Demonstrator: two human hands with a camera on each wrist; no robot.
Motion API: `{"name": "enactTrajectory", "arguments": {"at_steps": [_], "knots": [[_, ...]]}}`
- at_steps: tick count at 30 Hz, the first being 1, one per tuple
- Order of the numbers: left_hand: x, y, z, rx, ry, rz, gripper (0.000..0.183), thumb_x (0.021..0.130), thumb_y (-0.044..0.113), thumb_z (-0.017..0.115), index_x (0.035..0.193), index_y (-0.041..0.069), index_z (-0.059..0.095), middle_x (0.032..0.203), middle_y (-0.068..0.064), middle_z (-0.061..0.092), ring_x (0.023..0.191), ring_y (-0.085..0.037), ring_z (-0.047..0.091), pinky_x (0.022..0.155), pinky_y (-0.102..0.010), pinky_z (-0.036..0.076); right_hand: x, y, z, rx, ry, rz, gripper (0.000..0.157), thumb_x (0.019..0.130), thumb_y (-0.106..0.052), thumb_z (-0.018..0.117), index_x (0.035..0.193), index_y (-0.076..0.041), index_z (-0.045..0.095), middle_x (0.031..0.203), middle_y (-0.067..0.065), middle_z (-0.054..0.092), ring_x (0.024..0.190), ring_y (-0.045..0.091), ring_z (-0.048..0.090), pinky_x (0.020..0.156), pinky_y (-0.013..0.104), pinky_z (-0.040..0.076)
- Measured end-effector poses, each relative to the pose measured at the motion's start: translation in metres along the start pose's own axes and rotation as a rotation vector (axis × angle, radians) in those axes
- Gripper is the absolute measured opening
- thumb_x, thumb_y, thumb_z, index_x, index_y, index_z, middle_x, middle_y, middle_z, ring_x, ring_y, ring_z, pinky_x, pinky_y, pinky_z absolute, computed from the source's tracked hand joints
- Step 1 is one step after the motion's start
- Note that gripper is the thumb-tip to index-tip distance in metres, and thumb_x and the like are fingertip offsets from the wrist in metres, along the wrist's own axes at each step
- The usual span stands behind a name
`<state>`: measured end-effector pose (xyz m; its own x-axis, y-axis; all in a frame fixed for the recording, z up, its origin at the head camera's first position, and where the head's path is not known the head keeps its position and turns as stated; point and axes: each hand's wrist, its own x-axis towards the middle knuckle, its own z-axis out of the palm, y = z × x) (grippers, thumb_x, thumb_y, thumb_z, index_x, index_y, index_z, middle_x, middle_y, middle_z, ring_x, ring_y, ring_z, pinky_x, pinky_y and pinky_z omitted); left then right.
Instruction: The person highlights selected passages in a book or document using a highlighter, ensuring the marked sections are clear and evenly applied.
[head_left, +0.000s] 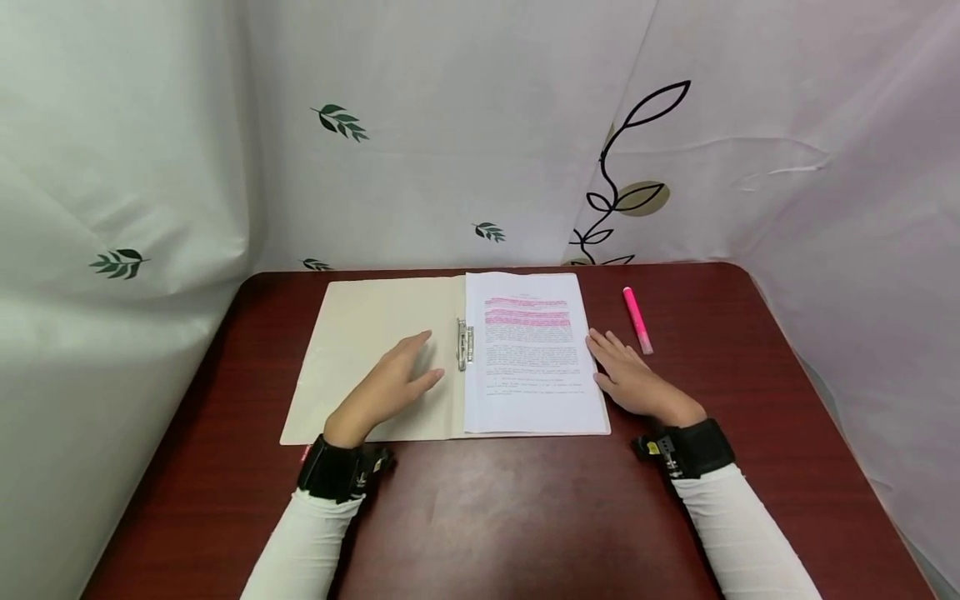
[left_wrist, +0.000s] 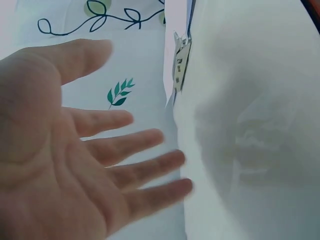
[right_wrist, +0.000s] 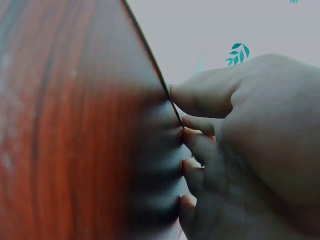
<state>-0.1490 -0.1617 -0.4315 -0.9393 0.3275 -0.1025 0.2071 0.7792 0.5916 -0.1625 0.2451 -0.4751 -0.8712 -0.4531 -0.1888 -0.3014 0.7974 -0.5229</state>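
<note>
Across the dark-red surface (head_left: pixel 495 517), we see the left hand (head_left: pixel 386 390) spread over an unfolded cream folder (head_left: pixel 375 312), the right hand (head_left: pixel 628 375) touching its edge — each grip relaxed and empty — pink-marked pages (head_left: pixel 532 408) on the folder's right half, a pink highlighter (head_left: pixel 636 317) just beyond.

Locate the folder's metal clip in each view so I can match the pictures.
Head: metal clip near centre, at the left edge of the printed sheet.
Left wrist: upper part, just right of centre.
Right wrist: not in it.
Shared landmark: green leaf-sprig prints on the white backdrop.
</note>
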Motion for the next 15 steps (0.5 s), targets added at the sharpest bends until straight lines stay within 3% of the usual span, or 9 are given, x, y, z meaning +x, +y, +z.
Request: {"name": "enactTrajectory", "arguments": {"at_steps": [5,11,15], "knots": [[0.0026,-0.0030,0.0046,0.009,-0.091,-0.064,0.077,0.102,0.029,0.064,0.160,-0.004,0.026,0.163,-0.029,0.033,0.153,-0.044,0.030,0.124,-0.058,0.027,-0.0005,-0.0010,0.0006,-0.002,0.004,-0.002,0.066,0.106,-0.010,0.051,0.162,0.004,0.019,0.171,0.024,0.013,0.157,0.049,0.005,0.122,0.072,0.007],[0.0018,-0.0030,0.0036,0.009,-0.112,-0.091,0.077,0.103,0.029,0.063,0.161,-0.004,0.025,0.163,-0.029,0.033,0.153,-0.045,0.030,0.124,-0.057,0.027,-0.0003,-0.0014,-0.0009,0.001,0.013,-0.004,0.067,0.106,-0.010,0.052,0.163,0.004,0.018,0.171,0.025,0.014,0.158,0.049,0.007,0.123,0.070,0.010],[0.0022,-0.0038,0.0029,0.009,-0.118,-0.095,0.076,0.103,0.029,0.062,0.160,-0.005,0.025,0.162,-0.030,0.033,0.152,-0.046,0.030,0.124,-0.057,0.027,-0.0007,-0.0036,-0.0054,0.009,0.055,-0.018,0.066,0.106,-0.010,0.053,0.162,0.003,0.021,0.171,0.023,0.018,0.158,0.045,0.015,0.124,0.065,0.018]]}}
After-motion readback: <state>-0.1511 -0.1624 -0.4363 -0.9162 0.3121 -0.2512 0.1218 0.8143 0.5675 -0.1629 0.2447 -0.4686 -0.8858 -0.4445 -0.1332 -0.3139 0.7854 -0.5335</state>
